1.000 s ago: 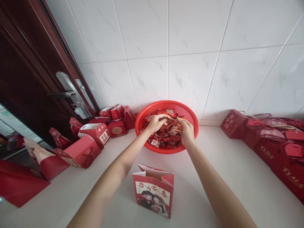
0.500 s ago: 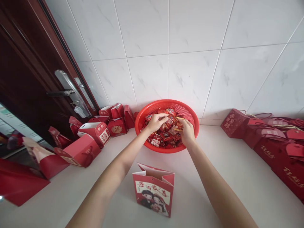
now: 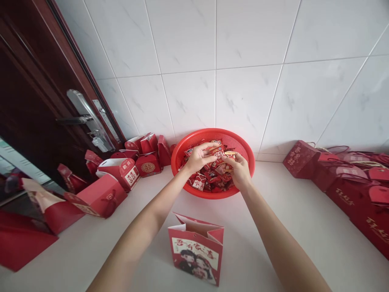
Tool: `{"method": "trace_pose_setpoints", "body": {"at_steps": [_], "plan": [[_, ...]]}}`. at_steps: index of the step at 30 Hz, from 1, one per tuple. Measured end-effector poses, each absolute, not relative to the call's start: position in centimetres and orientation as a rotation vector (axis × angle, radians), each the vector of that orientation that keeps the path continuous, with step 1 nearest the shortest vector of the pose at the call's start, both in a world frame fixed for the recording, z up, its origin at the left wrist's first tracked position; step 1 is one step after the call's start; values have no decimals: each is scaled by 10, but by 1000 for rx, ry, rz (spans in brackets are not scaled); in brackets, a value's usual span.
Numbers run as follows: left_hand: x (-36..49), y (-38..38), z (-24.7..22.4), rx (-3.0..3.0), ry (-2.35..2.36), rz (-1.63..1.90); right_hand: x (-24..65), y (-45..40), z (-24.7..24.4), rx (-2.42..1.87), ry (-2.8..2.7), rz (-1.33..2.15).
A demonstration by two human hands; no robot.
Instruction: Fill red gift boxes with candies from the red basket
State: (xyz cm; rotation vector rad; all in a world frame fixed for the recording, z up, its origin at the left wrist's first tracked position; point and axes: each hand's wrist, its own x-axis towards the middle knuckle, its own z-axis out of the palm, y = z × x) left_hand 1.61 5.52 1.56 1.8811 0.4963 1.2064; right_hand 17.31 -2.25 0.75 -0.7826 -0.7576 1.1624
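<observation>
Over a red plastic basket (image 3: 212, 195) full of wrapped candies (image 3: 209, 177), both my hands are close together. My left hand (image 3: 198, 157) is closed on a red candy packet (image 3: 218, 152), gripped by its edge between thumb and fingers. My right hand (image 3: 241, 169) is closed around red and gold wrapped candy (image 3: 230, 159); how many pieces it has is unclear. Nearer to me, between my forearms, a red paper gift bag (image 3: 196, 255) with a cartoon couple on its front stands upright, its top open.
Several red gift boxes (image 3: 97, 194) line the left side, beside a dark door (image 3: 27, 81) with a metal handle (image 3: 77, 119). Red bags (image 3: 343, 194) with cords stand along the right. A tiled wall (image 3: 243, 97) rises behind the basket on the white tabletop (image 3: 146, 235).
My left hand has lifted the red candy packet slightly from the pile. My right hand has turned a little, its fingers nearer the packet. The view has shifted slightly.
</observation>
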Motion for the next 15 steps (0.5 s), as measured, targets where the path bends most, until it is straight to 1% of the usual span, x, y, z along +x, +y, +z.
{"method": "trace_pose_setpoints", "body": {"at_steps": [7, 12, 15], "plan": [[17, 52, 21, 1763, 604, 1244, 173, -19, 2, -719, -811, 1131], [19, 45, 24, 1807, 627, 1045, 174, -19, 3, -698, -820, 1103], [20, 43, 25, 1842, 628, 999, 174, -20, 4, -708, -829, 1111]]}}
